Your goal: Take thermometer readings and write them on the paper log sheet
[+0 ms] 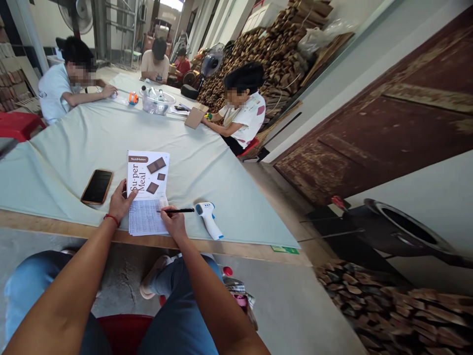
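A notebook [148, 217] lies unfolded near the table's front edge, its printed cover flap reading "Su-per Meal" raised at the back and its lower page filled with handwriting. My left hand [121, 201] grips the notebook's left side, thumb over the flap. Pinched in my right hand [174, 223] is a black pen [181, 210], its tip at the written page. Left of the notebook rests a phone [97, 187] with a dark screen. A white and blue infrared thermometer [209, 219] lies just right of my right hand.
A pale cloth covers the table [92, 133]. Farther back stand a clear plastic basket [158, 102] and an orange object [133, 98]. Several people sit around the table; one at right holds a brown card [194, 118]. Stacked firewood [399, 310] and a large dark pan [402, 229] are at right.
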`<move>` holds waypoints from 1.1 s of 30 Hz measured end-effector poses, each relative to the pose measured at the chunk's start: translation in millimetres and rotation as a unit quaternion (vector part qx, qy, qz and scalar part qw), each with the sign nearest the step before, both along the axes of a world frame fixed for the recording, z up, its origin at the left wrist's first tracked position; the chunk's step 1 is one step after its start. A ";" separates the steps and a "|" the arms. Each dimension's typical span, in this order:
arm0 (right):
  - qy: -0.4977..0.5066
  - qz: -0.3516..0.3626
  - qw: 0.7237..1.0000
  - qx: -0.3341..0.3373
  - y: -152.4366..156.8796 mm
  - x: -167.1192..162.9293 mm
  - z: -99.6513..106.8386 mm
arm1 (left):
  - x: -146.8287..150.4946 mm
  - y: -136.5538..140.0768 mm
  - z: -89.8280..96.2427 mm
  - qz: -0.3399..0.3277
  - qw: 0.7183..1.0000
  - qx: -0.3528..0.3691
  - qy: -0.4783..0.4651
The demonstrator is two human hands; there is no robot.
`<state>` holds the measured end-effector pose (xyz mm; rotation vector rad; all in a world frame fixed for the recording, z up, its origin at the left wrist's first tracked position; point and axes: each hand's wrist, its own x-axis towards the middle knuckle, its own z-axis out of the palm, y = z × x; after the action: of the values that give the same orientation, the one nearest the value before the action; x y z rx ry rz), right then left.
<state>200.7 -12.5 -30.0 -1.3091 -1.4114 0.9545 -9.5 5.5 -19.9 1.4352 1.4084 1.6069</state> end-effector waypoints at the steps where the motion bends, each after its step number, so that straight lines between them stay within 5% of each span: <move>1: -0.005 -0.001 1.000 0.000 0.1 0.2 -0.7 | 0.4 -0.3 1.0 0.001 1.000 -0.002 0.001; 33: -0.037 -0.007 0.999 0.011 -0.3 1.7 3.9 | -1.4 5.3 -7.9 0.001 1.000 -0.003 -0.013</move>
<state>202.4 -12.8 -26.1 -1.3480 -1.4632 0.8860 -10.9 10.8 -27.8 1.4049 1.3992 1.6167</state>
